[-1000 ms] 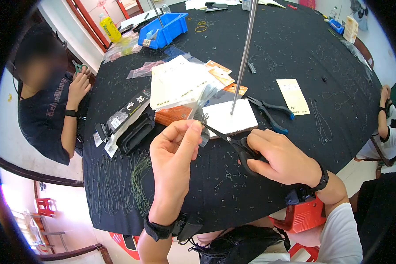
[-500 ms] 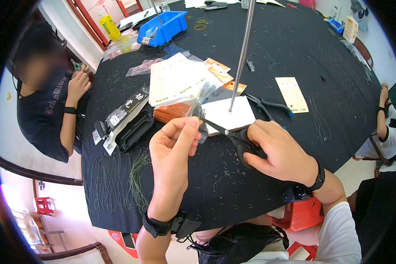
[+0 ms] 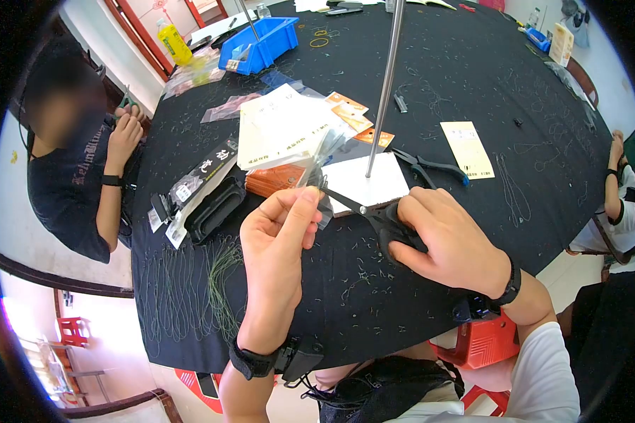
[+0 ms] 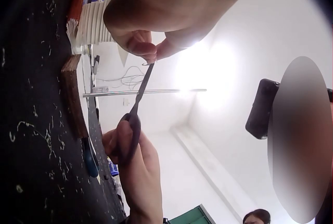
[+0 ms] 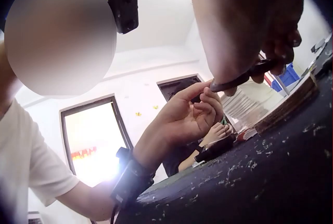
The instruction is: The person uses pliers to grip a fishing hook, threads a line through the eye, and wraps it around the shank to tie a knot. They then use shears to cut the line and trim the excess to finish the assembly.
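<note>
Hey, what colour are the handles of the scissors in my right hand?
The scissor handles are black; the head view shows them best.

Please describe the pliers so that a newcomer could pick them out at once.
On the black-covered table, find the metal rod standing on a white-topped block. Just right of that block, towards the pale yellow card, lie the pliers. Their blue-ended handle sets them apart from the black scissors in the right hand.
</note>
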Tool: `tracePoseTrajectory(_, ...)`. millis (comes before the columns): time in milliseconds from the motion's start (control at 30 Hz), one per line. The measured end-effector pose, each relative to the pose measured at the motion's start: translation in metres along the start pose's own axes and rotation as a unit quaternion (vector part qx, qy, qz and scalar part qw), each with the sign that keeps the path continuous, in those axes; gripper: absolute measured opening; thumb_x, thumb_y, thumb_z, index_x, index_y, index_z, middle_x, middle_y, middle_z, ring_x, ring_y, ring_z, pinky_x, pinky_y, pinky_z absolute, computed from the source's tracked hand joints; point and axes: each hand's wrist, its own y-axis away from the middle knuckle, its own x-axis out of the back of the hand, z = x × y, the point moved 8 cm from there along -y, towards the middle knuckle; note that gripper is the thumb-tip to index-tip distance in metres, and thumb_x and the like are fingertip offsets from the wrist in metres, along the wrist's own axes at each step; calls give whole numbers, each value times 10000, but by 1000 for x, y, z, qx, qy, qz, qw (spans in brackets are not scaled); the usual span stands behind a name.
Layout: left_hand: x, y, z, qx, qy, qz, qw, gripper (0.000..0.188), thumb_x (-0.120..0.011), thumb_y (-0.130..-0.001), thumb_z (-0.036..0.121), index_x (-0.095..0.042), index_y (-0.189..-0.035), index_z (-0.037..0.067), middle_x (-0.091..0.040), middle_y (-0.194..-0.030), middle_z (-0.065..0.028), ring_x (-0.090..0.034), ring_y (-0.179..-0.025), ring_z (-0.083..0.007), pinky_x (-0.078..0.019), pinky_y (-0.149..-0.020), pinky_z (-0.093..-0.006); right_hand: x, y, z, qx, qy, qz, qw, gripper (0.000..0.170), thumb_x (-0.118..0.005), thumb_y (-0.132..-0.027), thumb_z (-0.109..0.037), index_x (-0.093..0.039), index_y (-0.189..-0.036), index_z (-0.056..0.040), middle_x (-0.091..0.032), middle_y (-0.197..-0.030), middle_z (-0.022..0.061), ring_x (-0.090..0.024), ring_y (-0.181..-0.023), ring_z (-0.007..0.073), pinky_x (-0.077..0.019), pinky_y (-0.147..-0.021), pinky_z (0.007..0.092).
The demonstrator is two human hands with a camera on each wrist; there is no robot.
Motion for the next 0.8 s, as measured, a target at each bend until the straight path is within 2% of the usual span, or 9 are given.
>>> tracePoseTrajectory(67, -1, 0, -2, 13, -1, -13, 1000, 112, -586, -878, 92, -605, -916, -11, -593, -777, -11, -515, -656, -31, -402, -588, -133, 1, 0, 0, 4, 1, 7, 1000, 273, -656, -756, -204, -485, -837, -8, -495, -772, 141, -507, -749, 318, -392, -685, 389)
tracePoseTrajectory(567, -1, 1, 0, 16, 1, -17, 1000, 109, -587, -877, 99, -604, -918, -1, -582, -775, 1, -499, -656, -22, -390, -591, -133, -4, 1, -5, 17, -39, -17, 999, 250, -639, -772, -178, -486, -850, 3, -506, -807, 162, -513, -752, 339, -405, -680, 408)
tracePoseTrajectory(700, -2, 0, 0, 12, -1, -22, 1000, 109, -592, -874, 102, -606, -916, 3, -584, -776, 2, -503, -659, -21, -394, -590, -132, -4, 0, 2, -9, -23, -10, 1000, 252, -646, -765, -164, -491, -871, 4, -487, -817, 156, -502, -762, 330, -398, -681, 400)
tracePoseTrajectory(800, 0, 0, 0, 8, 0, -2, 1000, 161, -632, -860, 165, -644, -899, 9, -593, -718, 7, -483, -601, -19, -359, -537, -152, -3, 0, 4, -14, -16, 0, 1000, 261, -654, -757, -159, -494, -884, 3, -477, -830, 150, -492, -766, 325, -393, -683, 392)
